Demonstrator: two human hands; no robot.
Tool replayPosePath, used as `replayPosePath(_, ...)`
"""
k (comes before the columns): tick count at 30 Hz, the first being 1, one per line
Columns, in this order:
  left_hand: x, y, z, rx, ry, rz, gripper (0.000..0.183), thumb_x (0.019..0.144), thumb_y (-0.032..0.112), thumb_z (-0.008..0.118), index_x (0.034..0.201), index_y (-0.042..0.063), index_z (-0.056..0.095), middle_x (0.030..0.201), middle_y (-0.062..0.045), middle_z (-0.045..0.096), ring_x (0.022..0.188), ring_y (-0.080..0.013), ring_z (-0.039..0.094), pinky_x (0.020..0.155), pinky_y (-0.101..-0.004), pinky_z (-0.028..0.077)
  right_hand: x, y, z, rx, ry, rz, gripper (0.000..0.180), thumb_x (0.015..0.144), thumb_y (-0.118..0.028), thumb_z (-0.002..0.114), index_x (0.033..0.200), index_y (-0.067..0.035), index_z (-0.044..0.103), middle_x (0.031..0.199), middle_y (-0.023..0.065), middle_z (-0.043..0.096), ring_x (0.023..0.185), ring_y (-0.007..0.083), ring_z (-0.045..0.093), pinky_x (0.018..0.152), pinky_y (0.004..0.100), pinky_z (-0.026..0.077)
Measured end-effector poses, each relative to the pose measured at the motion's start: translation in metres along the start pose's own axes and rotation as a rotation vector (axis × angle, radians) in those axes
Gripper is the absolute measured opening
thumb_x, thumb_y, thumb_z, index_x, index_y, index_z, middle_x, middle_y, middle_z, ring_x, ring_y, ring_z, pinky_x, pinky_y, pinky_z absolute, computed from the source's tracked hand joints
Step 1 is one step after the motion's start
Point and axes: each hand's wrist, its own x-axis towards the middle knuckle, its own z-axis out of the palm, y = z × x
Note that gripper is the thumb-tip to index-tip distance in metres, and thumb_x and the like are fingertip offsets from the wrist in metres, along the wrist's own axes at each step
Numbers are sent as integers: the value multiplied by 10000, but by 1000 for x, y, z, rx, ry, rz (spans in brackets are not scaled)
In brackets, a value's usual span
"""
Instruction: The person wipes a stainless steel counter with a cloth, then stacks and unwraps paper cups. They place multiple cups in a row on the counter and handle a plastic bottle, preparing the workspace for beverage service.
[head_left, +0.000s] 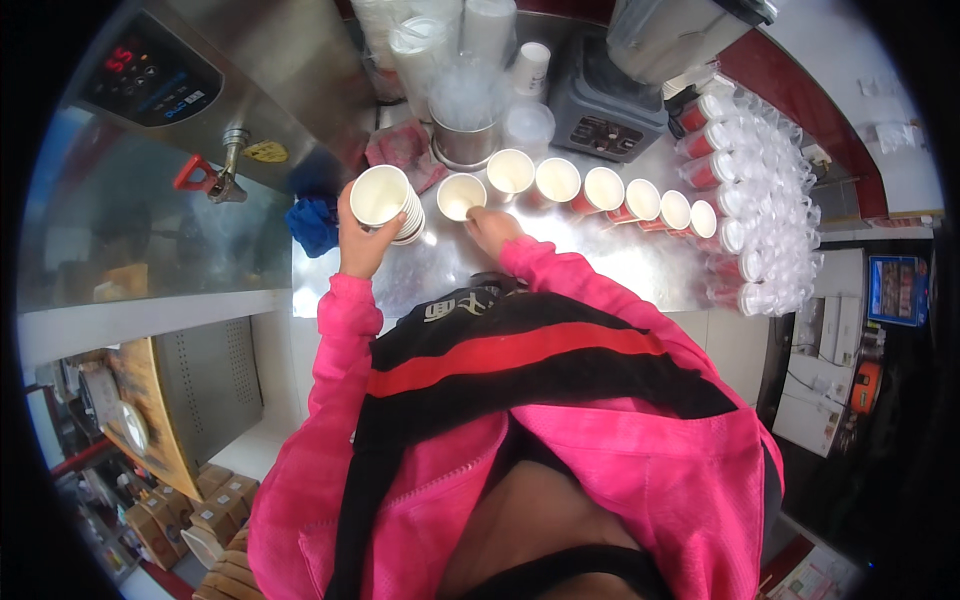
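Note:
My left hand (364, 238) is wrapped around a nested stack of white paper cups (381, 196), tilted so the top cup's open mouth faces me. My right hand (493, 231) has its fingers at the near rim of a single paper cup (461, 196), just right of the stack. From there a curved row of several red-and-white paper cups (604, 190) runs to the right along the steel counter (570, 247), mouths up. The cup bodies by my right hand are partly hidden by the rims and my fingers.
Behind the row are a steel canister (465, 142), a pink cloth (401, 150), and a grey blender (611, 124). Several lidded red cups (724, 202) in clear plastic crowd the right end. At left, a blue cloth (311, 226) lies below a red-handled tap (210, 180) on a metal dispenser.

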Motion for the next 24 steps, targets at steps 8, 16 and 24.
replayPosePath(8, -27, 12, 3, -77, -115, -1, 814, 670, 93, 775, 1315, 0, 286, 1216, -122, 465, 1139, -202, 476, 965, -323, 381, 27, -33, -15, 1, 85, 108, 284, 867, -274, 540, 1035, -46, 570, 665, 182, 621, 646, 361, 617, 615, 445, 473)
replayPosePath(16, -35, 1, 27, 58, -201, 35, 850, 669, 149, 788, 1332, -1, 278, 1236, -139, 463, 1149, -221, 468, 963, -335, 386, -25, -90, -84, 174, -210, -249, 355, 843, -368, 590, 1098, -120, 595, 766, 128, 656, 719, 313, 635, 621, 388, 482)
replayPosePath(24, -41, -9, 31, -54, -163, 5, 847, 666, 151, 789, 1324, 15, 274, 1237, -133, 453, 1130, -214, 480, 947, -339, 399, -30, -112, -93, 345, 34, -275, 192, 840, -230, 614, 957, -84, 655, 780, 111, 665, 695, 253, 645, 632, 311, 495)
